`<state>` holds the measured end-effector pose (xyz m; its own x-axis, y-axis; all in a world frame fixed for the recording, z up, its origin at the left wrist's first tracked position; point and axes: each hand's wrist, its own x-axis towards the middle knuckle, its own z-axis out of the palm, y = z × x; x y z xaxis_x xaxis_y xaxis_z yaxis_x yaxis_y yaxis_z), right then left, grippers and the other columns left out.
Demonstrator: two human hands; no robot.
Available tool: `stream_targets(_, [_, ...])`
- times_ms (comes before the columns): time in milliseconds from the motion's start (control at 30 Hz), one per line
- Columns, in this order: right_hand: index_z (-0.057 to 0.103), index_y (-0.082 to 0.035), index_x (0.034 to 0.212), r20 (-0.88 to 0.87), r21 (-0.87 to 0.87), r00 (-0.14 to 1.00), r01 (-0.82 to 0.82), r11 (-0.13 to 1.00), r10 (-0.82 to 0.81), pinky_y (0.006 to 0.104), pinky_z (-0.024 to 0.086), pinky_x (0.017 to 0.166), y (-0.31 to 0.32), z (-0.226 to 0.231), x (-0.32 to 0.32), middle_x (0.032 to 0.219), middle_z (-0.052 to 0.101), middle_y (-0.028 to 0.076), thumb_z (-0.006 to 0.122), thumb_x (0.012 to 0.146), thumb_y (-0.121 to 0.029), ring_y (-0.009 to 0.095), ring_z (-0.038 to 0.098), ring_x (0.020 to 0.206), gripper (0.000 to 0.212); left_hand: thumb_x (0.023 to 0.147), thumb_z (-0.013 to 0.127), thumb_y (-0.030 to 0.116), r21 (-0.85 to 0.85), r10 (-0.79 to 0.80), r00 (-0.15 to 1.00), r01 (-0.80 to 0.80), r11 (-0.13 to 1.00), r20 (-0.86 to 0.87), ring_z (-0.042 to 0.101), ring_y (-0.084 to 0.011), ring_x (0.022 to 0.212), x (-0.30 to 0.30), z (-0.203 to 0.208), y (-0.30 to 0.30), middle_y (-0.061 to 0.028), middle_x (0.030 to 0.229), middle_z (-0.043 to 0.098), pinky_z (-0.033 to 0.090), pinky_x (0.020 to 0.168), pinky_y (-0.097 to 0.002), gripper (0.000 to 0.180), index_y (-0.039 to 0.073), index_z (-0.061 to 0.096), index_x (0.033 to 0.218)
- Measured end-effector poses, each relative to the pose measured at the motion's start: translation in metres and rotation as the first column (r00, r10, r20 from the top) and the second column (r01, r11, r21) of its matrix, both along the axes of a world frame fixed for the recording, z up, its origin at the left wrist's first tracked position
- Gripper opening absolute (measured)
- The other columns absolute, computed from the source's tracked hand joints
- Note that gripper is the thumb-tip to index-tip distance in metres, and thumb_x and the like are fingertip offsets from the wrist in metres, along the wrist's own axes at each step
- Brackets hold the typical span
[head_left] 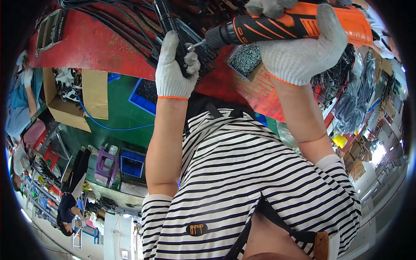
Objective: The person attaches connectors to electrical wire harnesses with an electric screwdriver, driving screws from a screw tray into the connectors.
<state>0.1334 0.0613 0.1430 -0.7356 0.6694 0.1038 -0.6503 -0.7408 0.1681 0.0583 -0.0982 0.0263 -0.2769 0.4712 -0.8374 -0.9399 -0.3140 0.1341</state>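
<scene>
Both my hands wear white knit gloves with orange cuffs. A black, bar-shaped part [164,16], of a kind I cannot make out, is gripped in my left hand [177,71], its upper end sticking out past the thumb. My right hand [299,58] is wrapped around an orange and black power screwdriver [268,29], held level above the table. Its bit [198,44] points left and ends at my left fingertips, beside the black part. Whether a screw sits at the tip is too small to tell. Below the screwdriver stands an open tray of small silver screws [246,60].
Long black cables and rods [125,30] lie across the worn red tabletop [86,45]. Bundled black parts [333,78] and bagged cables [353,102] are at the right. A cardboard box [97,97], blue bin [143,102] and purple stool [105,162] stand left. Other people are at the far left.
</scene>
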Motion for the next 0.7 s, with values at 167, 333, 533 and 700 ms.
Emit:
stream_targets(167, [0.060,-0.016,0.110,0.683,0.455,0.627,0.037,0.890,-0.375,0.0400,0.056,0.068,-0.009,0.002,-0.005,0.084,0.068,0.007,0.061,0.096,-0.033,0.020,0.065,0.070,0.023,0.097,0.075,0.031,0.061,-0.001,1.000,0.003,0.998,-0.029,0.051,-0.0097,0.063,0.001,0.004,-0.005,-0.0043,0.088,0.060,0.036,0.048,-0.0215,0.028,0.018,0.059,0.116])
stream_targets(333, [0.061,-0.016,0.110,0.683,0.475,0.630,0.000,0.880,-0.369,0.0393,0.057,0.069,-0.016,0.000,-0.010,0.085,0.069,0.007,0.062,0.096,-0.032,0.020,0.066,0.070,0.022,0.098,0.075,0.032,0.091,0.004,0.996,0.004,0.996,-0.089,0.051,-0.0105,0.064,0.002,0.006,-0.007,-0.0048,0.089,0.059,0.035,0.048,-0.0216,0.030,0.019,0.058,0.118])
stream_targets(533, [0.061,-0.017,0.110,0.677,0.460,0.658,-0.030,0.887,-0.328,0.0391,0.056,0.071,-0.021,0.002,-0.013,0.088,0.070,0.006,0.062,0.097,-0.030,0.020,0.066,0.072,0.018,0.098,0.075,0.033,0.120,-0.011,0.997,0.020,0.993,-0.077,0.052,-0.0109,0.064,0.001,0.004,-0.008,-0.0052,0.089,0.059,0.035,0.048,-0.0217,0.029,0.019,0.059,0.118])
stream_targets(700, [0.061,-0.018,0.110,0.688,0.442,0.662,-0.057,0.895,-0.298,0.0388,0.054,0.074,-0.020,0.001,-0.012,0.086,0.069,0.006,0.065,0.097,-0.030,0.020,0.066,0.072,0.019,0.098,0.074,0.033,0.117,0.006,0.995,0.006,0.993,-0.100,0.052,-0.0108,0.063,0.001,0.008,-0.007,-0.0051,0.088,0.060,0.035,0.047,-0.0218,0.027,0.019,0.060,0.117])
